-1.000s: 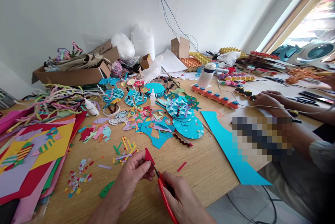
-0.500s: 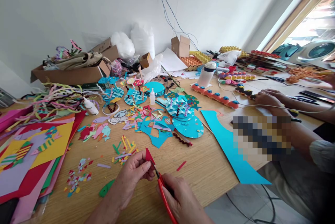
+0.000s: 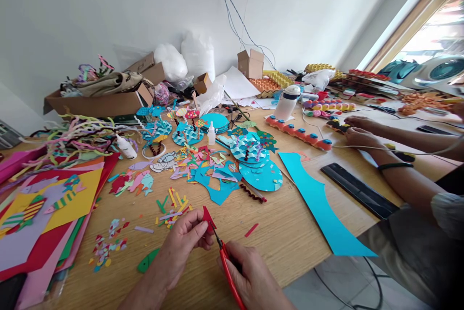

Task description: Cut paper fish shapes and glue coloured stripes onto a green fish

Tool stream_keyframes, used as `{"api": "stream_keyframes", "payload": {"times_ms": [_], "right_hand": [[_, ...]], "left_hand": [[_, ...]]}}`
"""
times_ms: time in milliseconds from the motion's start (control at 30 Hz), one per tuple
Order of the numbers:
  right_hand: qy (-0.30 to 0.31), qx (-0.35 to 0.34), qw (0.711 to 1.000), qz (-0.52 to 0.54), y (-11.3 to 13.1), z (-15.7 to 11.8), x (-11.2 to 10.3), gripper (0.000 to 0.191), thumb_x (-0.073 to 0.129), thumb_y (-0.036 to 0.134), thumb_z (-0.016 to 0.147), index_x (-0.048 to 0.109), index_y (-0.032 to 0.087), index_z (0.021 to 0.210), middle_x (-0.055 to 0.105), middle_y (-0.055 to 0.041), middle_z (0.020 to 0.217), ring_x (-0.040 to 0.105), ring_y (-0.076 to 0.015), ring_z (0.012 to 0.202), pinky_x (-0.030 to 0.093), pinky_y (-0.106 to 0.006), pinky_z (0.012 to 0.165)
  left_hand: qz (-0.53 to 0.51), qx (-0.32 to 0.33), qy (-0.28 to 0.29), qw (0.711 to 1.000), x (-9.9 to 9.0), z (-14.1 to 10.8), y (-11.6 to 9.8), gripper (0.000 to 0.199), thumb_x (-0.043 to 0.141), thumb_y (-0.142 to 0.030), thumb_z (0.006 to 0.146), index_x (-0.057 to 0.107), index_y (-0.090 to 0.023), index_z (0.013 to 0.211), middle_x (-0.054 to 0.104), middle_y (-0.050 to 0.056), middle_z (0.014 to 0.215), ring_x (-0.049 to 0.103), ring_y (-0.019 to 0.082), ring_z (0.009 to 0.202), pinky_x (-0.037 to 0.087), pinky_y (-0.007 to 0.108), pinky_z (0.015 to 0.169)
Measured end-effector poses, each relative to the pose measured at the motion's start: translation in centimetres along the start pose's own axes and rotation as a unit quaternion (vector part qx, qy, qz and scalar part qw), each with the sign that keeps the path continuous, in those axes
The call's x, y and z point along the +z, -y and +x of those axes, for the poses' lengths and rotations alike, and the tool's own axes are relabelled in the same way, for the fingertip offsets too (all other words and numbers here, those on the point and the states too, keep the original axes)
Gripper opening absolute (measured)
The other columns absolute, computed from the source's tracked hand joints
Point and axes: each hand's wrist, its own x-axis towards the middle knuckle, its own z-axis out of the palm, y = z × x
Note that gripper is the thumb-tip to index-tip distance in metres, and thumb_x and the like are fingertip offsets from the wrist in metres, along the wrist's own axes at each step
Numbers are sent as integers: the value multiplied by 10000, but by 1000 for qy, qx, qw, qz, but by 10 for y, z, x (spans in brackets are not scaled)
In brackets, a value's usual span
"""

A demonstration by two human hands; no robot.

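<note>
A small piece of red paper is pinched between the thumb and fingers of my left hand, above the wooden table. My right hand is wrapped round red-handled scissors, whose dark blades touch the paper's lower right edge. On the wood to the right lies a narrow red strip. Thin yellow, green and purple strips lie just beyond my left hand. A green paper fish is partly hidden by my left forearm.
A large blue sheet overhangs the table's front edge, beside a long black tray. Another person's hands touch a dark egg-carton strip at the right. Coloured sheets are stacked at the left; a glue bottle stands mid-table.
The red paper has tilted slightly in my left hand, with the scissors still at its edge. The other person's hands have shifted a little away and left.
</note>
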Motion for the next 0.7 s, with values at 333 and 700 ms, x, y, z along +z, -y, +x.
{"api": "stream_keyframes", "payload": {"times_ms": [333,700], "right_hand": [[1,16,1000,11,2,-1,-1,283,350,342,839,350,191,600,380,40,557,343,-98,521,258,-210,483],[0,-4,1000,26,-4,-1,1,317,333,367,860,367,184,603,368,46,562,331,-94,523,260,-207,478]], "left_hand": [[-12,-10,10,1000,2,-3,1,243,635,-383,708,567,-150,690,566,-8,605,510,110,584,405,218,555],[-18,-19,15,1000,3,-1,5,255,652,-392,680,562,-153,666,549,-15,606,504,105,571,403,215,542]]}}
